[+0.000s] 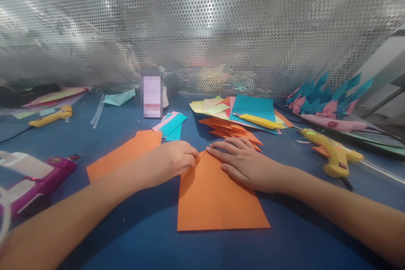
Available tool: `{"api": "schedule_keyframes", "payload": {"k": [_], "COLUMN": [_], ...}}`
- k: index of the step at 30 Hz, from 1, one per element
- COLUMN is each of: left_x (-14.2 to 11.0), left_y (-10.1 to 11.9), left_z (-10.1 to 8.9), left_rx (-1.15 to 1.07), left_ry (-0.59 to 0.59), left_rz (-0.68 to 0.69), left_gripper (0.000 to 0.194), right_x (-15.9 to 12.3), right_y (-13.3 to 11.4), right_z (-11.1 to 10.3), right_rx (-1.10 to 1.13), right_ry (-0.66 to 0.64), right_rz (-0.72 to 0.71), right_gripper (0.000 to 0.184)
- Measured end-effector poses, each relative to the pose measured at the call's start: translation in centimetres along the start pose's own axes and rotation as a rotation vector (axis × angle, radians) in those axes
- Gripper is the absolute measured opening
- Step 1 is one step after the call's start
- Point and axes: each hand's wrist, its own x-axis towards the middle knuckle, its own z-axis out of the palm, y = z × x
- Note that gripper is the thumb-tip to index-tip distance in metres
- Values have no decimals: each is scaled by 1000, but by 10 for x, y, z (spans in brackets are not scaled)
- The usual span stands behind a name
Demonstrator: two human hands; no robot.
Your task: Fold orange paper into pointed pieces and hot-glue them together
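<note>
Nearest to the person, the orange sheet (218, 206) lies on the blue table (148, 240), between the two forearms, with its wide lower edge untouched and its upper part narrowing under the hands. A faint crease seems to run down its middle. I judge it very light and rather thin: stiff enough to keep a crease, but easy to bend, and a hard pull at the tip could tear it. It probably slides easily on the smooth table, so one flat hand on it is useful.

At the top of the sheet, the left hand (177, 158) has its fingers bent together and pinches the upper left edge; its thumb is not clearly seen. The right hand (242, 161) is spread flat, palm down, on the upper right side, and grips nothing. The edges near the tip look the best place to hold, with fingertips only, while pressure on the flat part should not wrinkle it.

A little farther, another orange paper (126, 152) lies partly behind the left forearm, and folded orange pieces (229, 126) lie just beyond the right hand. Behind these, a yellow cutter (257, 121) rests on coloured sheets (253, 105); its tip may be sharp, so fingers should avoid it.
</note>
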Motion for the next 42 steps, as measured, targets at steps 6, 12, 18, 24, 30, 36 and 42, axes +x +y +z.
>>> {"api": "schedule_keyframes", "payload": {"k": [6,12,18,24,30,36,42], "left_x": [3,3,5,7,8,4,2], "left_y": [3,1,1,7,9,-1,-7], "left_z": [-4,-2,-2,-7,-9,-3,0], "left_rx": [16,27,30,-5,-27,-58,-53], "left_ry": [-49,-50,-93,-187,-206,-141,-92], "left_rz": [-8,13,-7,-123,-157,-92,-32], "left_gripper": [26,24,21,18,16,20,25], "right_x": [0,0,0,0,0,0,1], "right_y": [1,-1,-1,-1,-1,0,1], "right_z": [0,-1,0,1,1,2,2], "right_rx": [7,-2,-4,-3,-9,-21,-62], "right_ry": [0,-10,-7,15,31,44,52], "right_rz": [-11,-3,6,0,-13,-14,-43], "right_gripper": [47,46,46,46,46,45,46]}}
